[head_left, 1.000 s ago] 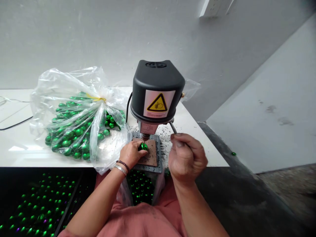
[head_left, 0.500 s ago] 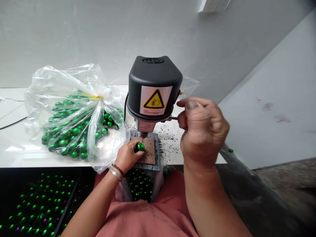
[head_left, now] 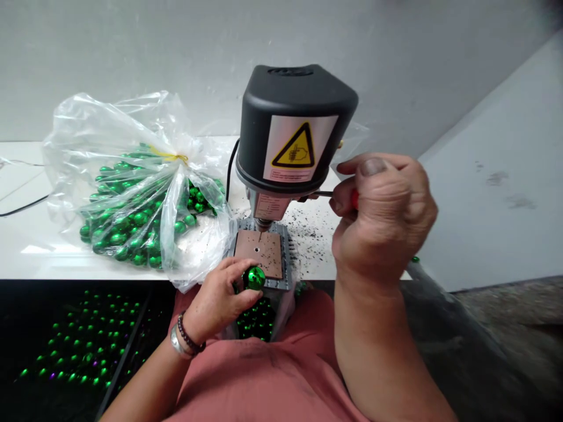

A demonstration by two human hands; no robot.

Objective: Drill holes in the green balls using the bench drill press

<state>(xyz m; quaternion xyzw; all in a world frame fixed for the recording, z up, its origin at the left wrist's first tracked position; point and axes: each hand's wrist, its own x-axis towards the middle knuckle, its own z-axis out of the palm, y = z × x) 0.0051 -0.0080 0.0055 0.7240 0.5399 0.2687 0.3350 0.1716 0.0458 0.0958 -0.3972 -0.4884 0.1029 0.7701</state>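
Between the thumb and fingers of my left hand point(head_left: 226, 290) is a shiny green ball point(head_left: 255, 278), held at the front edge of the drill press base. Behind it, the brown board point(head_left: 268, 252) on the base shows a small hole and dark shavings. The thin drill bit point(head_left: 261, 235) points down over this board, clear of the ball. My right hand point(head_left: 382, 199) is closed around the red-knobbed feed lever point(head_left: 354, 199) on the right side of the black drill press point(head_left: 297, 111). Most of the knob is hidden by the fingers.
A tied clear plastic bag point(head_left: 169, 176) of green balls lies on the white table point(head_left: 39, 234) to the left. More green balls point(head_left: 255, 321) are in a bag below the base, and others point(head_left: 88, 340) at lower left. Dark shavings point(head_left: 310, 234) litter the table.
My left hand has drawn the green ball from under the drill bit toward me, uncovering the board's hole. My right hand remains on the lever. The camera view has shifted.
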